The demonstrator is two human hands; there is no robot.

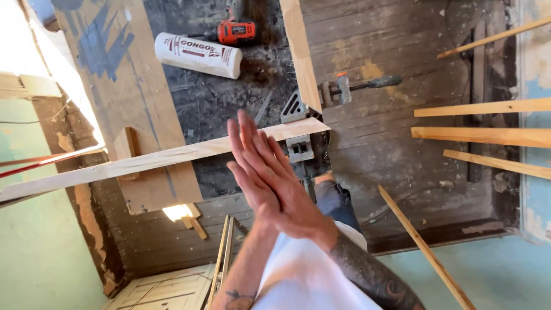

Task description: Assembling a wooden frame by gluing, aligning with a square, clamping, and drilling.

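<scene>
The left hand (252, 172) and right hand (281, 183) are pressed flat together, fingers straight, holding nothing, just in front of the long wooden board (143, 163). Beyond its end sit a clamp (344, 89), a white roll (198, 54) and an orange drill (235, 31); the floor right of them is open

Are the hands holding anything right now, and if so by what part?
Nothing is held. The left hand and right hand are pressed palm to palm in front of the long board, touching no tool.

An orange drill (236, 31) and a white roll (198, 55) lie far on the dark floor. A clamp (344, 87) sits right of them, loose wood strips (482, 136) farther right.
</scene>
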